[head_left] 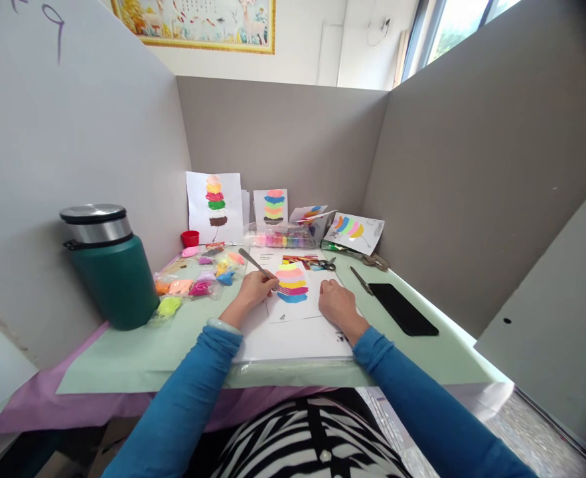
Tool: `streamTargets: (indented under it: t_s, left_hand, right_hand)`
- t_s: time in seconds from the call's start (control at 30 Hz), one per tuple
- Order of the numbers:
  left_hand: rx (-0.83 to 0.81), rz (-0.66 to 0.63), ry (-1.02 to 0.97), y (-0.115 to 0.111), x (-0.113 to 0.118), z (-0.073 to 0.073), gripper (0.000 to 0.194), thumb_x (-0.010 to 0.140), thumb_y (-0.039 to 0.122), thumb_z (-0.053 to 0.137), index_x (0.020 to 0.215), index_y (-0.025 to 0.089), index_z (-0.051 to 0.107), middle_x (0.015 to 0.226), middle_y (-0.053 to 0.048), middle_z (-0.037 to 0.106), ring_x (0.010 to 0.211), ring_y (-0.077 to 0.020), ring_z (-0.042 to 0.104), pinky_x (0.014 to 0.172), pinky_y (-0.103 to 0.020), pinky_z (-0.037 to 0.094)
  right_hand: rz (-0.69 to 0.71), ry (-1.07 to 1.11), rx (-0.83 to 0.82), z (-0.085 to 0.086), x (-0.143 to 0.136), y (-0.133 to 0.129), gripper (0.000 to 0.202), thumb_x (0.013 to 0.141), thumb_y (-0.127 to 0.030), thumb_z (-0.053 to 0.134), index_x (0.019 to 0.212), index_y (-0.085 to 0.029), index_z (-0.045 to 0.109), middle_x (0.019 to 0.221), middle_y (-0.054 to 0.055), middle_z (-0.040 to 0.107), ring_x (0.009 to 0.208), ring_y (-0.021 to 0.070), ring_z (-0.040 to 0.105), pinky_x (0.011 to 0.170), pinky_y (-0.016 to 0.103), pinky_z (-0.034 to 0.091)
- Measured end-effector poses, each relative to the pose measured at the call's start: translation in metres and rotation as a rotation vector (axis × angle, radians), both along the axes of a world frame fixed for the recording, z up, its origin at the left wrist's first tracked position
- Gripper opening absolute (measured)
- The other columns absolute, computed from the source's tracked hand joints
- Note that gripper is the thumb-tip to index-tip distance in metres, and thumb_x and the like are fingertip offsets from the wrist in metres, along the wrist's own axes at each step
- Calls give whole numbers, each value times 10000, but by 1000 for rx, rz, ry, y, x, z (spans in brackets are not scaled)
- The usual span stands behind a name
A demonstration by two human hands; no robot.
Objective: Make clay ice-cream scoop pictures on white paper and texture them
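Left hand is pinching a slim silver metal fork, tines at the magenta band on a white rectangular paper sheet between both hands. Five bright bands are down (what's left? can't tell). Right hand is curled beside the sheet, contents hidden.

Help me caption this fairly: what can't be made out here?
All in the head view:
Right hand: palm, hidden by its own back.
Fork: gripped part, covered by the left hand.
Framed picture: top, cut off by the upper edge.
Dark marks: too small to identify.
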State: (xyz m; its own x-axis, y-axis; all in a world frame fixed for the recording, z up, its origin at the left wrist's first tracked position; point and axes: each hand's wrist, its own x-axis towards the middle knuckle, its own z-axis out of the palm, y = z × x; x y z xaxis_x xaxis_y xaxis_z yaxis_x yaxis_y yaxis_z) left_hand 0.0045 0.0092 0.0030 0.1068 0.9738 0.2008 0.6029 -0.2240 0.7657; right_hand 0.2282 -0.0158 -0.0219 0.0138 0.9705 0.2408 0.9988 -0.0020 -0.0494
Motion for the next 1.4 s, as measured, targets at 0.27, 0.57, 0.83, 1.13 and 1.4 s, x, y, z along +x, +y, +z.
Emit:
streamTargets:
  t_s: [0.27, 0.57, 0.83, 1.13, 1.4]
  left_hand:
    - [-6, 2, 130, -1, 5, -2, 215, 779, 278, 587, 714, 117, 713, 521, -22, 615, 514, -138, 541, 527, -236, 374]
    - [-4, 48, 33, -1, -2, 1, 191, 774, 249, 570, 739, 118, 704, 558, -21, 622, 511, -121, 530, 506, -214, 365]
    - [-67, -22, 8, -4, 12, 1, 208, 771, 287, 599, 740, 115, 712, 492, 8, 567, 464, -108, 483, 495, -218, 358]
    - [-41, 31, 130, 0, 9, 0, 215, 766, 274, 600, 686, 111, 716, 512, -15, 603, 507, -128, 528, 547, -232, 385]
    - [10, 87, 182, 6, -1, -5, 213, 776, 258, 579, 763, 105, 728, 601, -53, 669, 547, -145, 568, 548, -233, 383]
  right_hand:
    - [3, 8, 15, -2, 1, 1, 249, 884, -136, 375, 1021, -165, 580, 1041, 106, 609, 921, 204, 629, 726, 289, 405]
    - [7, 17, 16, -3, 2, 2, 246, 869, -124, 372, 995, -175, 577, 1033, 98, 609, 921, 205, 627, 722, 296, 405]
    - [6, 14, 12, -3, 1, 2, 259, 866, -116, 365, 1002, -172, 578, 1038, 105, 606, 932, 211, 626, 735, 304, 413]
    - [-4, 8, -15, 0, 0, 0, 278, 884, -128, 361, 1050, -168, 580, 1060, 117, 598, 947, 208, 620, 752, 298, 411]
    - [2, 17, 7, -1, 1, 1, 252, 881, -138, 364, 1005, -179, 580, 1032, 95, 606, 922, 211, 623, 731, 302, 411]
